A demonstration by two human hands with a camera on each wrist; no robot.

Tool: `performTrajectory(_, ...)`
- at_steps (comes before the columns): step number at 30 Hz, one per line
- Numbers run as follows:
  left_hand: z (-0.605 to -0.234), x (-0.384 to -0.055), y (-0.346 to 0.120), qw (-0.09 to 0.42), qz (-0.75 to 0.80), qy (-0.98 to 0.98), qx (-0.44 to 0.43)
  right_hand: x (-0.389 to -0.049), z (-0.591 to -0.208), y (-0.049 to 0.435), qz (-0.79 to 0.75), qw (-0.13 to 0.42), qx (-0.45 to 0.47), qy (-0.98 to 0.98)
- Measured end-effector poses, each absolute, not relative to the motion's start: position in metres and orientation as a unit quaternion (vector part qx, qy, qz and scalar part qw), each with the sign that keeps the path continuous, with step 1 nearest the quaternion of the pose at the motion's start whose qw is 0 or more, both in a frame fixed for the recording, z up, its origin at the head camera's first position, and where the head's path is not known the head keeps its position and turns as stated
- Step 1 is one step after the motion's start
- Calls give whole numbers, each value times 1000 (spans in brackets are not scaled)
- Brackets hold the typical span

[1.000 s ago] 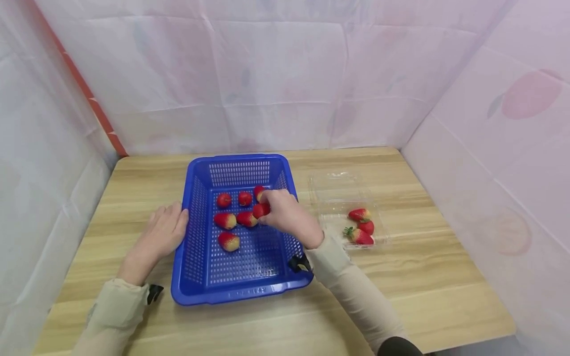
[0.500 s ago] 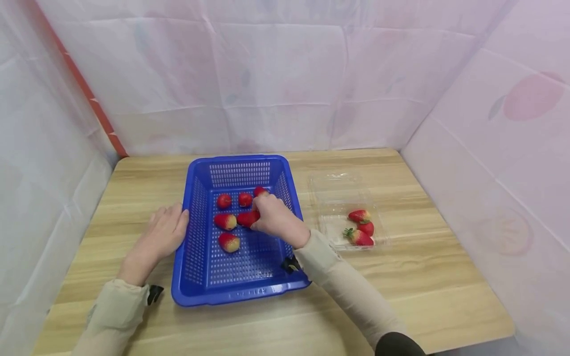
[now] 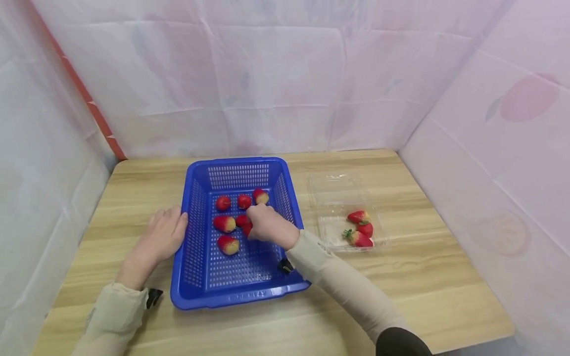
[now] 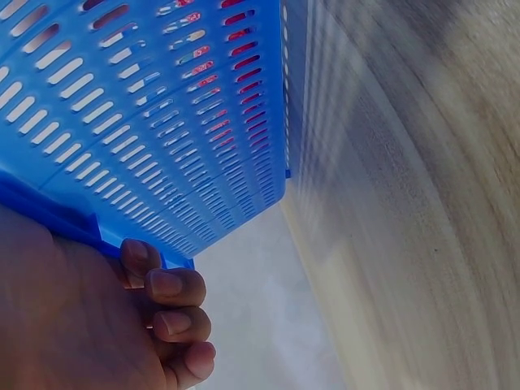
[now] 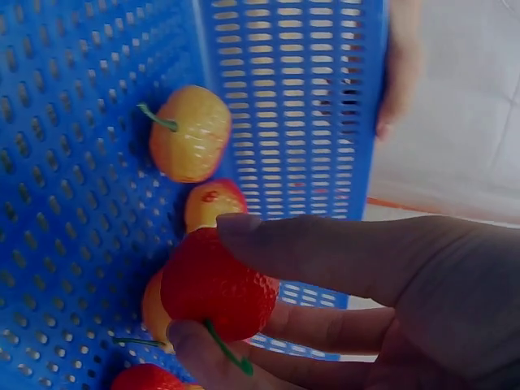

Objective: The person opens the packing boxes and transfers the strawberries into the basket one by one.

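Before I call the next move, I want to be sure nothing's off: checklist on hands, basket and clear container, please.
1. Right hand holding the red fruit: ok, thumb and fingers are round it.
2. Held fruit free of the fruit behind it: cannot tell.
3. Left hand at the blue basket: ok, it touches the left rim.
4. Clear container open: ok, lid laid back.
5. Room inside: ok, three strawberries sit toward the right.
6. Right sleeve clear of the basket rim: cannot tell; they overlap in the head view.
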State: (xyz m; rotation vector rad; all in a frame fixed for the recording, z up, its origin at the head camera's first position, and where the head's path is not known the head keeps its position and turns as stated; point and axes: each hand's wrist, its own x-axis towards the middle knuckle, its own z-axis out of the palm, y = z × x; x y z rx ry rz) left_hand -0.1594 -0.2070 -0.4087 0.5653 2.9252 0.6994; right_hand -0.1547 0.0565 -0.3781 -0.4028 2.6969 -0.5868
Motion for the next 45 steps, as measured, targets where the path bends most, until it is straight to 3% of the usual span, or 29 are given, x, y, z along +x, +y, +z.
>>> performTrajectory(17, -409, -160, -209, 40, 230, 955, 185, -152, -395, 38, -100, 211, -182, 955)
performTrajectory(35, -411, -159, -207, 33, 229, 954, 191, -149, -396, 39, -68, 171, -178, 967)
performTrajectory(45, -410, -159, -208, 40, 223, 956, 188, -147, -394, 39, -80, 185, -172, 964)
